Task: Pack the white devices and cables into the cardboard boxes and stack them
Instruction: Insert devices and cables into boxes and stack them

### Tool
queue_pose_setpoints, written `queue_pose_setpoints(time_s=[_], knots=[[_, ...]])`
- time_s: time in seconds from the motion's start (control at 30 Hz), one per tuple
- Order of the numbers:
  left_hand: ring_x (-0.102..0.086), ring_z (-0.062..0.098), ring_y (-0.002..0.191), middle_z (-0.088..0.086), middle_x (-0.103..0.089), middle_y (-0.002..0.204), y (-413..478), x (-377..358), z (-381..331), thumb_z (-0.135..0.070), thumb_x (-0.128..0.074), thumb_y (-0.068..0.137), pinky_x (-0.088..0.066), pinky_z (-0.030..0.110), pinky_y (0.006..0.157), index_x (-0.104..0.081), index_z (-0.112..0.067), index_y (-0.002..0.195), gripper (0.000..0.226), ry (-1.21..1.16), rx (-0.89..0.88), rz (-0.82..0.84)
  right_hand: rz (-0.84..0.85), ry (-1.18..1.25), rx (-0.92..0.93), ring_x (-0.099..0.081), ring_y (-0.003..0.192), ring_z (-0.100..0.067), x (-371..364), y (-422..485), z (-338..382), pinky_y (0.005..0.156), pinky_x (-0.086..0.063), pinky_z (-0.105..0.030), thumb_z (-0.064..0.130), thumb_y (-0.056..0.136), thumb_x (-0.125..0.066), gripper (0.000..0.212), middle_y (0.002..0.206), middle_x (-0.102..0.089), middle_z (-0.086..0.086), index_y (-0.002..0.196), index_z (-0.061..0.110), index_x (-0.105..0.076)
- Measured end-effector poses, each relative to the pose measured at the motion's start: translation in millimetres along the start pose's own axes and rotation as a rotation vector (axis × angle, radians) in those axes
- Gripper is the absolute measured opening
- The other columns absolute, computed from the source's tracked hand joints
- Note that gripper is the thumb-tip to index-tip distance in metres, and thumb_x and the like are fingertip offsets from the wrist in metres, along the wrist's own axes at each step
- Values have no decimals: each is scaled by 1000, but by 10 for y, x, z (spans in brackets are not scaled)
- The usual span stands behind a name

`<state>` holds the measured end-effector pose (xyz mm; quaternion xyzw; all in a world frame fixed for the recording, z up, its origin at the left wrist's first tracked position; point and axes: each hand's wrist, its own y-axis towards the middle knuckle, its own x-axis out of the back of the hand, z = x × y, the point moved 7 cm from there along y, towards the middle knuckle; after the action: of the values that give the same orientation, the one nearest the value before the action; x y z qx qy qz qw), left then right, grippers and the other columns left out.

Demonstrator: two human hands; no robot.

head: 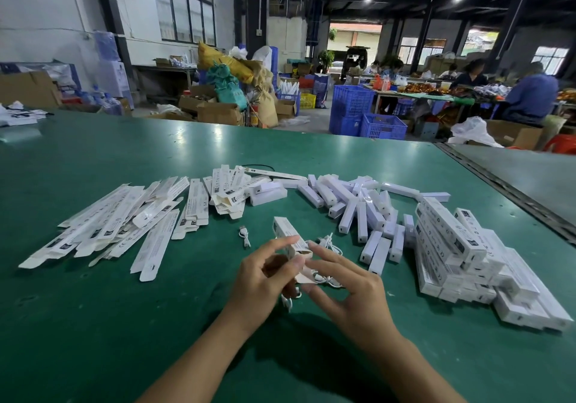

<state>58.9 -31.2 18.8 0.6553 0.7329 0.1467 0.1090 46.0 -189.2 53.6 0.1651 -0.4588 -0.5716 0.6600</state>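
My left hand holds a slim white cardboard box that points away from me, its near end open with a brown flap. My right hand touches that open end with its fingertips. White cables lie under and beside the box, and one coiled cable lies alone to the left. Flat unfolded boxes fan out at left. Loose white devices are heaped in the middle. Packed boxes are stacked at right.
The green table runs to a metal seam on the right. Beyond its far edge stand blue crates, cardboard cartons and sacks. Several people sit at tables at the far right.
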Motion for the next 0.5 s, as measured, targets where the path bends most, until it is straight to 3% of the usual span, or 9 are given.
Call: queue_pose_setpoints(time_s=[0.2,0.3,0.37,0.5], knots=[[-73,15,90,-3,-77,95,5,-19,32,-59,-65,78,-60,35,82,-69,-50,111,34,60,0,31,-29,-8,-15,-67,102,0,-13,0,-28,86,-53,-18,20,84,-73,19,114,-71,7,103,17,-75],[-70,6,82,-6,-75,89,-6,-29,15,-64,-59,80,-56,24,75,-68,-55,109,31,87,-4,33,-64,-20,-95,-65,80,3,-5,-2,-48,74,-48,-10,24,83,-74,30,88,-69,18,110,32,-63],[-66,3,72,-1,-72,84,-11,-28,8,-60,-58,84,-52,16,68,-68,-54,109,28,80,-9,25,-76,-15,-126,-65,76,0,1,-10,-75,70,-48,-10,24,84,-75,33,83,-68,17,110,35,-59],[-61,4,62,-6,-65,69,-16,-48,13,-37,-58,91,-50,16,62,-70,-49,110,25,48,-21,40,-109,-51,-63,-63,75,3,29,3,-31,68,-47,-7,20,82,-73,24,86,-64,21,105,16,-70]])
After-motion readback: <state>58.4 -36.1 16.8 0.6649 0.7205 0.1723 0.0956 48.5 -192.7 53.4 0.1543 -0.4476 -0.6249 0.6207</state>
